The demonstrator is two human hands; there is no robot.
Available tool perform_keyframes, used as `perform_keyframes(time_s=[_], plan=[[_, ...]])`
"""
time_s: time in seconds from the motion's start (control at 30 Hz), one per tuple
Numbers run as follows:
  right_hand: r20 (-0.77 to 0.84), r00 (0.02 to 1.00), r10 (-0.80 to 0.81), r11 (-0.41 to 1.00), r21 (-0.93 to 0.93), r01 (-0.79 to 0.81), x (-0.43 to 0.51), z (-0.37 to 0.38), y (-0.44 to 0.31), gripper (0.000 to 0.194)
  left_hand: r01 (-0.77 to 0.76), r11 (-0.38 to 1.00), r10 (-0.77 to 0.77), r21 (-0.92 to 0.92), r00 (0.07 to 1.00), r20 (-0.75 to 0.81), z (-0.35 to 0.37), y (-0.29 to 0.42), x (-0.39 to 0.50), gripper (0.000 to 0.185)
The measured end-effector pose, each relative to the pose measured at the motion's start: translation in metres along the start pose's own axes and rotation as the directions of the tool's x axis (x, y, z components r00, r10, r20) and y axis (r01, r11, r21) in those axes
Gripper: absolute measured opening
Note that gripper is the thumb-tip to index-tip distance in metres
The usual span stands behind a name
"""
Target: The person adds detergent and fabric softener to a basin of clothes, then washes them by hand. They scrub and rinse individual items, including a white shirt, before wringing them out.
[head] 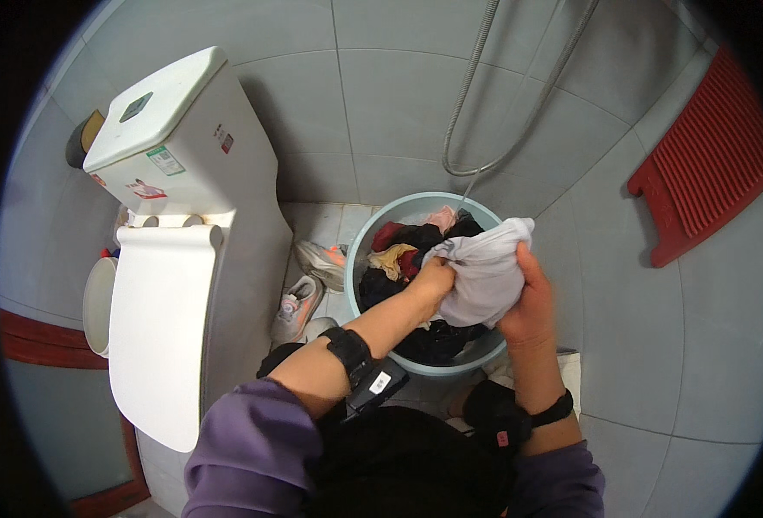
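Note:
Between my hands a pale, wet-looking cloth garment (pixel 488 275) is held over a light blue plastic basin (pixel 353 285). My left hand (pixel 436 281) grips its left part, fingers partly hidden in the folds. On the other side, my right hand (pixel 533 301) holds the right edge, thumb up along the fabric. Beneath lie several garments: a pink one (pixel 443 219), a dark red one (pixel 386 236), a yellow one (pixel 392 260) and black ones (pixel 381 288). A thin stream of water (pixel 469 184) falls into the basin's far side.
A white toilet (pixel 161 324) with its lid down stands at left. Grey and orange sneakers (pixel 298 304) lie between it and the basin. A metal shower hose (pixel 452 129) loops down the tiled wall (pixel 394 97). At right, a red plastic washboard (pixel 705 162) leans on the wall.

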State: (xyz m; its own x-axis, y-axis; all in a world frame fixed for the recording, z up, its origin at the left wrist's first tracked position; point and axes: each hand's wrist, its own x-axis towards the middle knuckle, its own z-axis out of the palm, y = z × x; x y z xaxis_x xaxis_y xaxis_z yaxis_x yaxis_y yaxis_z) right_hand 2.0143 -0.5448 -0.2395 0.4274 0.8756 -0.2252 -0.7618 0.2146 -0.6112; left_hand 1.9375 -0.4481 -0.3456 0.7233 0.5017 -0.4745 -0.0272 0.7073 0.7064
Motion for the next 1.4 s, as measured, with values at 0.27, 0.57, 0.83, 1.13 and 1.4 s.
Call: perform_keyframes(time_s=[0.27,0.57,0.83,1.13,1.4], plan=[[0.162,0.987,-0.002,0.996,-0.088,0.017,-0.005,0.009,0.001,0.034,-0.181,0.856,0.271,0.484,0.955,-0.122,-0.046,-0.029,0.051,0.031],[0.010,0.995,-0.103,0.932,-0.349,0.100,-0.002,0.000,-0.017,0.032,-0.022,0.563,-0.222,0.826,0.959,0.176,-0.060,-0.019,0.026,0.033],[-0.140,0.966,-0.219,0.919,-0.363,0.156,0.003,-0.021,-0.041,0.034,-0.120,0.832,0.019,0.542,0.982,0.187,-0.030,0.050,-0.015,0.019],[-0.303,0.904,-0.301,0.831,-0.548,0.093,0.010,-0.044,-0.052,0.035,-0.527,0.764,0.574,-0.372,0.819,0.019,-0.041,0.150,-0.065,0.017],[-0.142,0.975,-0.171,0.870,-0.486,0.082,0.018,-0.029,-0.021,0.029,-0.052,0.212,0.645,0.976,0.757,-0.099,-0.072,0.148,-0.059,0.038]])
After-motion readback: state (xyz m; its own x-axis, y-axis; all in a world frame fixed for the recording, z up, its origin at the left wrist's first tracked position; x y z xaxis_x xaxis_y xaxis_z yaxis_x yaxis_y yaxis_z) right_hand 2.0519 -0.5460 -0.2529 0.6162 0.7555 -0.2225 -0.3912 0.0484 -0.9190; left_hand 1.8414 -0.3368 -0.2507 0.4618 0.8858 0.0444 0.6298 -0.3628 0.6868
